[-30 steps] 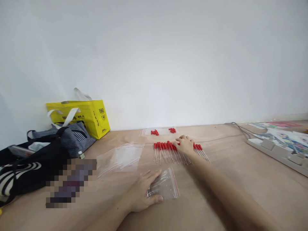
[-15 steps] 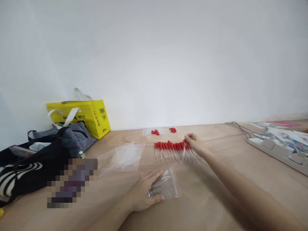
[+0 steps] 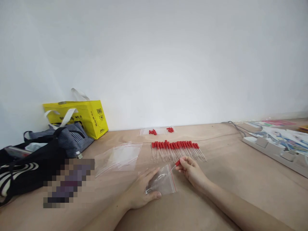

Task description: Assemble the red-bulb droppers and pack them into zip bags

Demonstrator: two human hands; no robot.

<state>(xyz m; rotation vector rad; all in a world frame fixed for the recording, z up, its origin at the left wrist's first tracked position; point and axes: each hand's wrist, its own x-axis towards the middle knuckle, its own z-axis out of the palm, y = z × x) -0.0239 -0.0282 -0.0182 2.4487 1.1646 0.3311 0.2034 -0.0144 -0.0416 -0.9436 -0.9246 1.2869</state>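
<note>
My right hand (image 3: 192,170) pinches a dropper (image 3: 177,163) by its red rubber bulb. The dropper's clear tube points down and left, at the red-striped mouth of a clear zip-lock bag (image 3: 163,184). Whether the tip lies inside or over the bag is hard to tell. My left hand (image 3: 141,189) lies on the bag's left part, thumb and fingers spread apart. Beyond both hands, a row of droppers (image 3: 174,145) lies side by side, red bulbs toward the wall and thin clear tubes toward me.
Flat empty zip-lock bags (image 3: 125,157) lie left of the row. Near the wall is a bag with red-bulbed pieces (image 3: 152,132). A yellow bag (image 3: 98,118), a striped bag (image 3: 72,138) and a black bag (image 3: 31,166) stand left. A white power strip (image 3: 276,154) and papers lie right.
My right hand has drawn a dropper out of the row and brought it toward me, to the bag's mouth. My left hand stays on the bag; the view has shifted slightly.
</note>
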